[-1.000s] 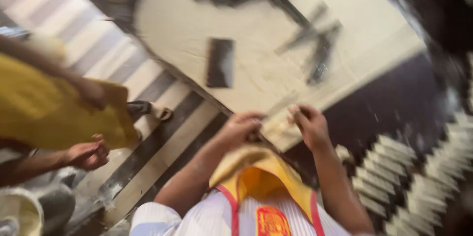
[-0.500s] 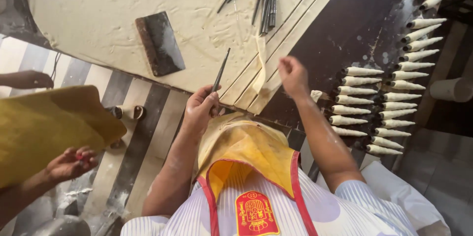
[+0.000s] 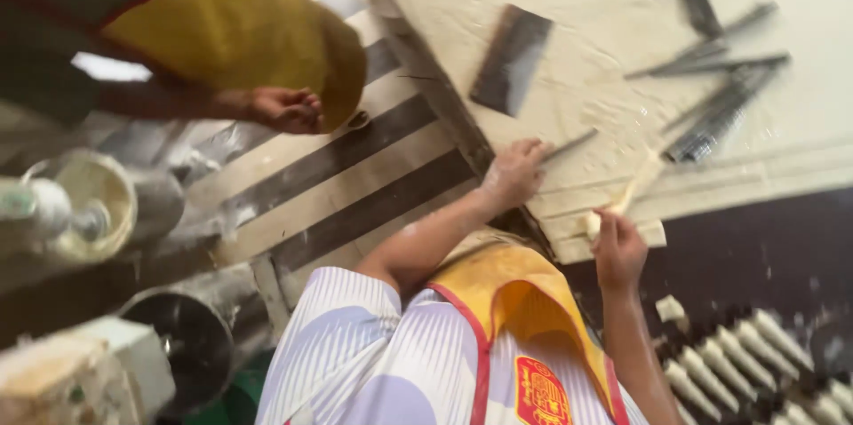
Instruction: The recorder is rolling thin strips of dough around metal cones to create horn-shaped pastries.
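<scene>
left hand [image 3: 514, 172]: metal cone rod [image 3: 569, 146] gripped, now lifted off the board [image 3: 577, 16]
right hand [image 3: 617, 247]: dough strip [image 3: 626, 194] pinched, now raised for wrapping
change: view tilted; tray of cones [image 3: 746, 363] pushed to the corner

cone rows [image 3: 755, 363] blurred, cut off bottom-right
</scene>
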